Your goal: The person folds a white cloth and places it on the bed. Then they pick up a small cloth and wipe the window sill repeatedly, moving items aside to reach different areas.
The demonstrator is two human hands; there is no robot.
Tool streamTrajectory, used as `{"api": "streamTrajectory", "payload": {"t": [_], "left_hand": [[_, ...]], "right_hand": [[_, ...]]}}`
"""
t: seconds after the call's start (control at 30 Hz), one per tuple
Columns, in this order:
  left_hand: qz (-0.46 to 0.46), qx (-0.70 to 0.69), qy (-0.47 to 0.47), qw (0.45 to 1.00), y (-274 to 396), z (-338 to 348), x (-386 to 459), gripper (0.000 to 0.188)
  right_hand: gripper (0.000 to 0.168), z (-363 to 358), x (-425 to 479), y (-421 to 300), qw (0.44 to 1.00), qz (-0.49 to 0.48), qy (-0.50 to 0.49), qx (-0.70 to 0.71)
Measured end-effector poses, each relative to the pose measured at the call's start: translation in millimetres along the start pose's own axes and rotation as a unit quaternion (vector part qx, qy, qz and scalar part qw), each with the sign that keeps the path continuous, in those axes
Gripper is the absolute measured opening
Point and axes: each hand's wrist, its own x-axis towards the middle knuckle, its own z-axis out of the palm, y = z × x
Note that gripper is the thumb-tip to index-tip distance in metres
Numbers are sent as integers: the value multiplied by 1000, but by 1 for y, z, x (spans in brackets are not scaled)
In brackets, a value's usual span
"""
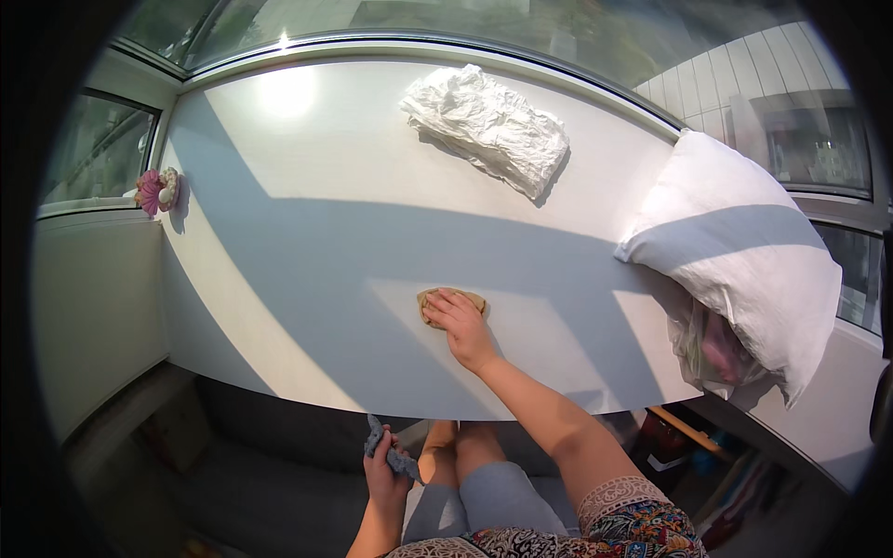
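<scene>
Under the spread fingers of my right hand (457, 324) lies a folded tan cloth (474, 298), pressed against the white tabletop (335, 279). My palm covers much of the cloth. Below the table's front edge, my left hand (388, 466) grips a crumpled grey-blue cloth (402, 463), whose ends stick out on both sides of the fist. Sunlit patches and broad shadows cross the white surface around the tan cloth.
A crumpled white fabric bundle (492, 129) lies at the back near the window. At the right, a white pillow (732, 230) leans over a clear plastic bag (711, 349) with pinkish contents. A pink shell ornament (150, 193) sits at the left edge.
</scene>
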Motion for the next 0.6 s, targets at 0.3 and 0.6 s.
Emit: {"api": "streamTrajectory", "payload": {"t": [0.3,0.6], "left_hand": [[24,-33,78,996,-4,-92,-23,18],[25,-79,59,995,-5,-104,-40,18]], "right_hand": [[46,-16,85,36,987,49,151,9],[31,13,5,-13,970,-151,-192,-17]]}}
